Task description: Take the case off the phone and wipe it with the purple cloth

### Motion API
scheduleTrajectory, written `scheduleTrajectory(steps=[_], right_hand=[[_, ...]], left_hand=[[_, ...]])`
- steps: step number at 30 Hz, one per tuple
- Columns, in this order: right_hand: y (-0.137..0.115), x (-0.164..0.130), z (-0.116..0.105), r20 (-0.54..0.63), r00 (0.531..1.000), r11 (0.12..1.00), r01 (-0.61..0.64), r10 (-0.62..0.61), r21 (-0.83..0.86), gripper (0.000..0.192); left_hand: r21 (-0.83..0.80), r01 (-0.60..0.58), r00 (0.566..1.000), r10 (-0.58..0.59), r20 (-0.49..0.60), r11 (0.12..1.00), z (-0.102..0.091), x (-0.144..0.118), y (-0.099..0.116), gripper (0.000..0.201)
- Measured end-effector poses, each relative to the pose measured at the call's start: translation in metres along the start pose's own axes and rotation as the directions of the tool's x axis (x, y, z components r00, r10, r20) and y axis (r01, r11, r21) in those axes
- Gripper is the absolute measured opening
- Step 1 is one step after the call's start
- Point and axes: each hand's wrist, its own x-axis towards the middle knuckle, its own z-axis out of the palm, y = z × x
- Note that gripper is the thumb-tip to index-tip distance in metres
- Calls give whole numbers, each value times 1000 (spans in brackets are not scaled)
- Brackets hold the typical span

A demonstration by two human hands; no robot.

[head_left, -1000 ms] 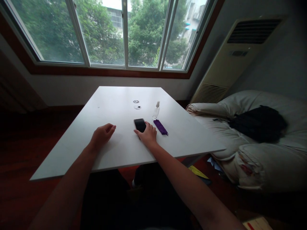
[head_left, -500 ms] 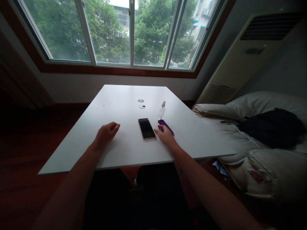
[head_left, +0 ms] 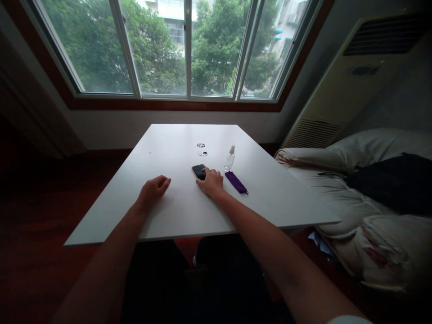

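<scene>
A black-screened smartphone [head_left: 199,170] lies flat on the white table [head_left: 178,216]. My right hand [head_left: 212,181] reaches over its near end, thumb at one side and fingers at the other, hiding that part of it. To the left, my left hand [head_left: 153,191] rests on the tabletop, fingers curled together with nothing visible in them. Right of the phone is a folded purple cloth pouch or strip [head_left: 236,182]. Just behind that stands a clear spray bottle [head_left: 230,159] with a white top.
Two round pieces, perhaps cable-hole covers [head_left: 202,153], sit in the tabletop beyond the phone. A padded beige sofa [head_left: 303,173] with dark cloth [head_left: 394,182] on it is at the right. Past the table's far edge is a window [head_left: 162,72].
My right hand has moved left from beside the purple cloth onto the phone's near end, uncovering the cloth. My left hand keeps its place. The view has shifted slightly.
</scene>
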Motion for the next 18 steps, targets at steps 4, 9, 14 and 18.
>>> scheduleTrajectory(steps=[4,9,14,18], right_hand=[[11,3,1,-13,999,1000,30,-30,8,57],[13,-7,6,-108,993,999,38,-40,-19,66],[11,-7,3,-77,997,1000,13,-14,-12,68],[11,-1,0,-66,998,1000,-17,16,-20,64]], left_hand=[[8,-12,1000,12,-1,1000,-3,-1,3,44],[-13,-3,1000,3,-1,1000,-5,-3,6,44],[-5,-4,1000,4,14,1000,-5,-3,5,44],[7,-16,1000,16,13,1000,-5,-4,4,43]])
